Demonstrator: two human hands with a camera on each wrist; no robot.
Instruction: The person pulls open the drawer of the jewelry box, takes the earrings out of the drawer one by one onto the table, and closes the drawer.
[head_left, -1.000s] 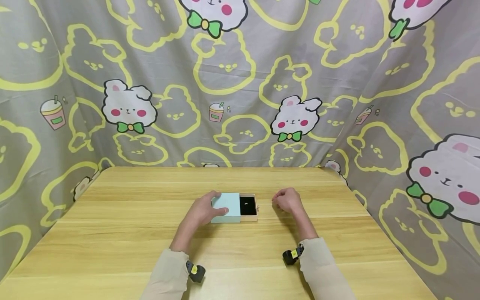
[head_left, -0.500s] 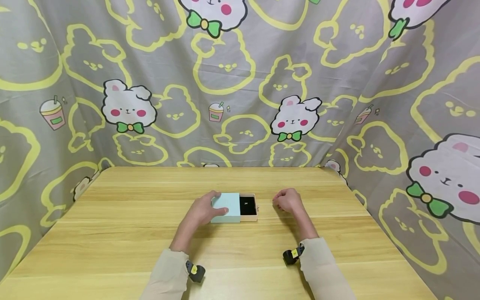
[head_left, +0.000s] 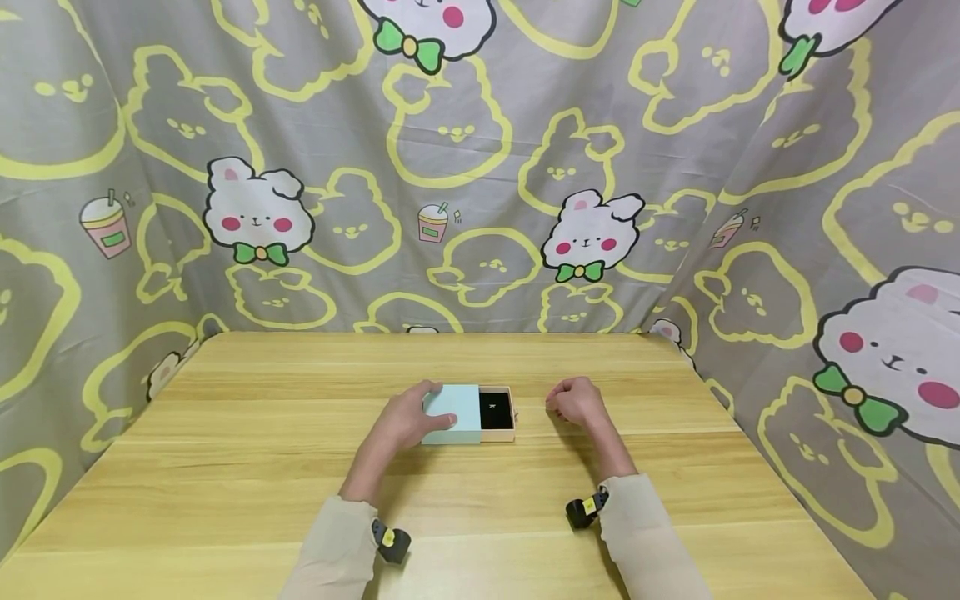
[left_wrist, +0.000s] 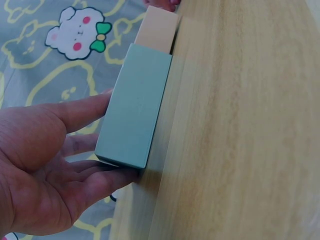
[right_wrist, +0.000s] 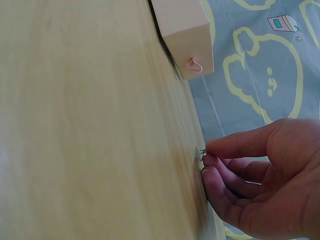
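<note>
A light blue sliding jewelry box lies on the table, its drawer pulled partly out to the right. Inside the drawer, a black pad bears a tiny silvery piece. My left hand grips the sleeve's left end, the thumb and fingers along its sides. To the right of the drawer, apart from it, my right hand stays low over the table. In the right wrist view, thumb and fingertips pinch a tiny spiky metal earring-like piece; its exact shape is too small to tell.
A pink pull loop sticks out of the drawer's end. Wood-grain table spreads around both hands. Behind it and at both sides hangs a grey curtain with cartoon rabbits. Small black cameras sit at both wrists.
</note>
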